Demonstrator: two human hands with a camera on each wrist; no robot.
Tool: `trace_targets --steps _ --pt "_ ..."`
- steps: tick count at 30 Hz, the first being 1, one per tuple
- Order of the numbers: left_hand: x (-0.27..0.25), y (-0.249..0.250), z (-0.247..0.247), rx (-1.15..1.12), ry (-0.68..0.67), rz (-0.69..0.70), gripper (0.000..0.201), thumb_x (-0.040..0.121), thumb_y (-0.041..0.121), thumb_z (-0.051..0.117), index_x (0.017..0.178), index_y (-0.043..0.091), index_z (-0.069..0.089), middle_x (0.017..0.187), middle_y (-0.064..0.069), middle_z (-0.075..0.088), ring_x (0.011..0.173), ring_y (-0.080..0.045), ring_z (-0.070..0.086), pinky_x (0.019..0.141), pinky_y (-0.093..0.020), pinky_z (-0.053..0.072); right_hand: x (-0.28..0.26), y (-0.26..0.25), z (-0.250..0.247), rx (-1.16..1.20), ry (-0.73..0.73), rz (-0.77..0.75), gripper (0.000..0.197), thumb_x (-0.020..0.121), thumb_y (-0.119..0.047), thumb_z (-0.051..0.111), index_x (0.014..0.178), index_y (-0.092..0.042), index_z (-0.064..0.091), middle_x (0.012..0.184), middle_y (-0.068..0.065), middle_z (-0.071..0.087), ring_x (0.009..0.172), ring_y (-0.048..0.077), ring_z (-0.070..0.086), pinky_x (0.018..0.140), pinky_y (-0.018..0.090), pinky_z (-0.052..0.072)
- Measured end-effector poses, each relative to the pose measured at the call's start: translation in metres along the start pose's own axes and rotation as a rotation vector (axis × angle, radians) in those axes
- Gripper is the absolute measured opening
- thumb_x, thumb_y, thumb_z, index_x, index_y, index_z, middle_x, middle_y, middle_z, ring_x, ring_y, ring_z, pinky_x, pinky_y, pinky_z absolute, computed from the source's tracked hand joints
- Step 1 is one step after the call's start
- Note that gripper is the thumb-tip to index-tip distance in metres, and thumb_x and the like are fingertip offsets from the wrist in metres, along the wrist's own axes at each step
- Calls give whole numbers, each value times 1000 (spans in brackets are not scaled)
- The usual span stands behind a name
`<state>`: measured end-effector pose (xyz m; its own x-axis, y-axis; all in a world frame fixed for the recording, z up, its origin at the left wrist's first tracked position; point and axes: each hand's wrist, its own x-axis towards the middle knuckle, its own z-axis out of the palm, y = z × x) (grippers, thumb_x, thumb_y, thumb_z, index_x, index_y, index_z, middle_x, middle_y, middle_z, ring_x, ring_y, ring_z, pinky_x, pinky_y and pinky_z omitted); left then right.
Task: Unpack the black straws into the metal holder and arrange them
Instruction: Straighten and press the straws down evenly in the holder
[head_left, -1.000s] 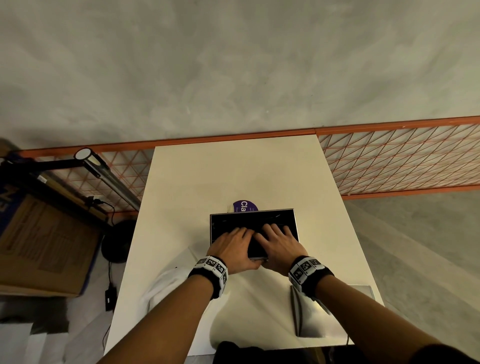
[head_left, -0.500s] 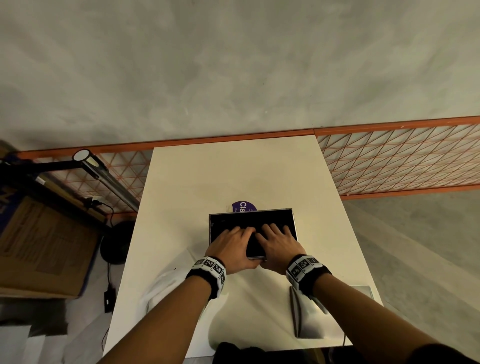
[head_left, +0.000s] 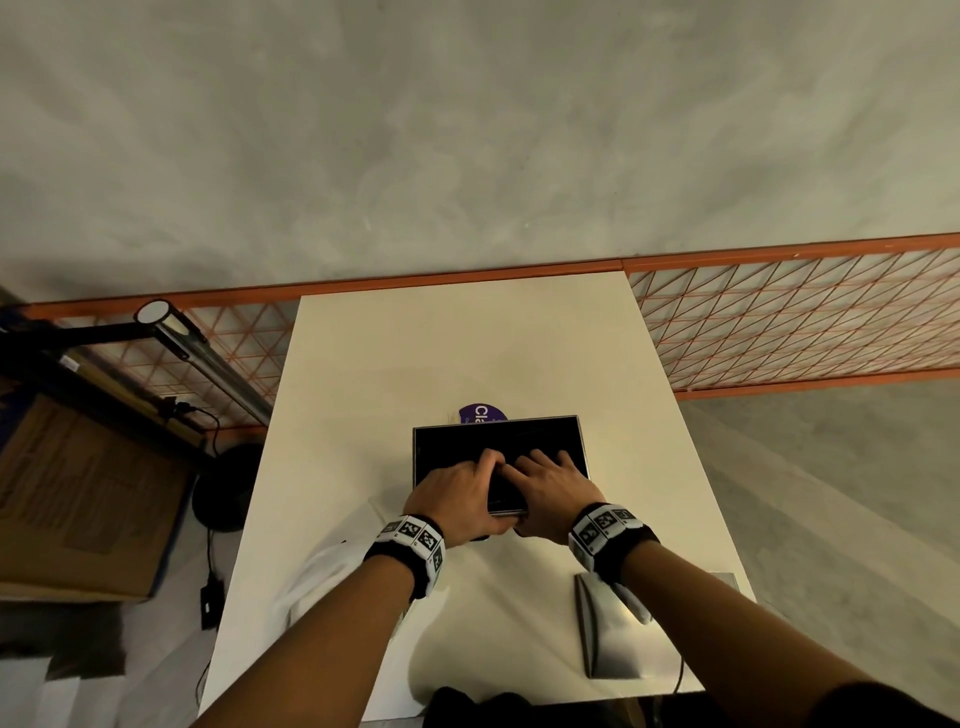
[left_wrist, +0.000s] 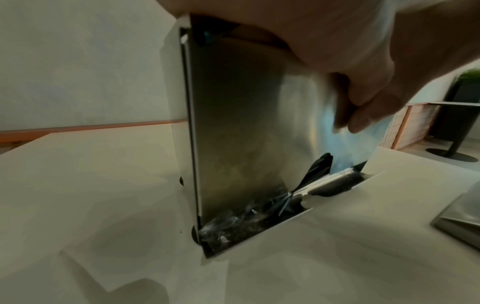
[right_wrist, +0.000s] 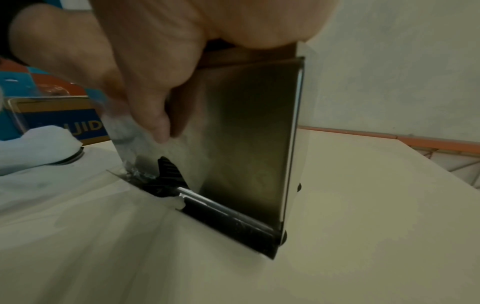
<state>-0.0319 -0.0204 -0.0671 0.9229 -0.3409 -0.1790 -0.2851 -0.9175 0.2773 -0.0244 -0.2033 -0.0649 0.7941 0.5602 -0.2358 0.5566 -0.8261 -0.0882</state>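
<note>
Fingers (head_left: 491, 460) in metal holder (head_left: 574, 436); wrist cams: straws (left_wrist: 318, 170) at base

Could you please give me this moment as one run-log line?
left hand: fingers in metal holder | right hand: fingers in holder | black straws: inside | lid: on table

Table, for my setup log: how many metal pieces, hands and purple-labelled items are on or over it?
Metal pieces: 2, the metal holder and a flat metal piece near the right edge.
Hands: 2, the left hand and the right hand, both at the holder's open top.
Purple-labelled items: 1, the purple label behind the holder.
Total: 5
</note>
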Motion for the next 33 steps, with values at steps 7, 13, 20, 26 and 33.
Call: trace_targets --steps 7,13,20,26,33 --pt "0 2 -3 14 -19 -34 87 70 74 66 137 31 31 105 0 74 89 -27 73 74 -38 59 -2 1 5 -13 88 -20 82 66 -53 68 138 -29 37 126 2 50 109 27 49 91 48 42" --pt "-3 3 -1 -28 -9 -9 79 68 70 69 129 31 39 122 4 63 105 -21 66 84 -37 56 -10 1 7 -10 142 -102 68 71 -50 62 133 -27 45 127 2 50 107 27 50 89 46 44" --pt "-3 0 5 -46 1 63 90 66 65 70 142 28 37 134 8 46 125 -15 47 98 -36 49 -15 -1 15 132 72 -118 66 80 -45 63 139 -26 41 119 -3 61 109 21 54 91 38 43" --pt "-5 -3 7 -146 -20 62 86 68 71 71 138 32 39 121 13 48 116 -10 45 99 -33 43 -14 -5 16 133 7 -43 68 81 -35 63 143 -26 36 128 2 57 120 25 46 97 46 39" --pt "-24 -9 6 -307 16 2 62 75 51 79 124 29 48 91 13 48 85 -8 49 77 -27 47 -8 -2 17 131 49 1 69 82 -38 61 145 -29 33 128 1 57 121 25 47 99 44 39"
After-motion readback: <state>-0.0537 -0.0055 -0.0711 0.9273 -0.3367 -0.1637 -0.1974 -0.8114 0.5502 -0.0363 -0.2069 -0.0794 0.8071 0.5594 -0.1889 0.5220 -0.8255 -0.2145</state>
